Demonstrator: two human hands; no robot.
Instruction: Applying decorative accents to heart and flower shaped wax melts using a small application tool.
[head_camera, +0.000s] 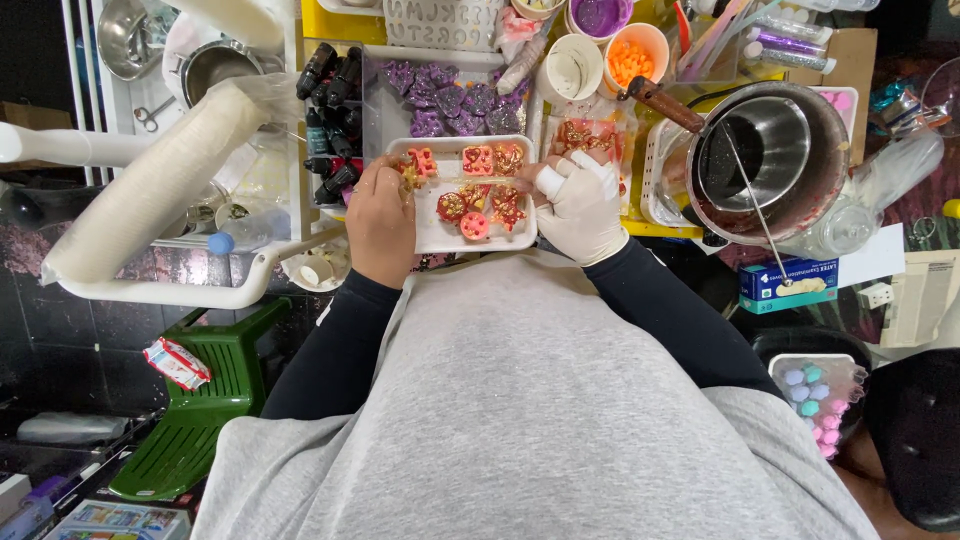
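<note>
head view: two hands at a tray of small red and gold pieces

head camera looks down on a shallow white rectangular foam tray (430, 235) holding small red moulded pieces flecked with gold (478, 200). the bare left hand (381, 222) curls over the tray's near-left edge, its fingers closed around one small red and gold piece (412, 172). the right hand in a white glove (583, 208) rests at the tray's right edge, loosely bent; a thin pale stick (478, 181) runs across the tray from its fingertips, though the grip itself cannot be told. beyond the gloved hand's far side sits a round metal pot with a dark handle (770, 160). the pieces look light, stiff and brittle, with loose gold that may rub off, so pinching their plain edges seems safest.
</note>
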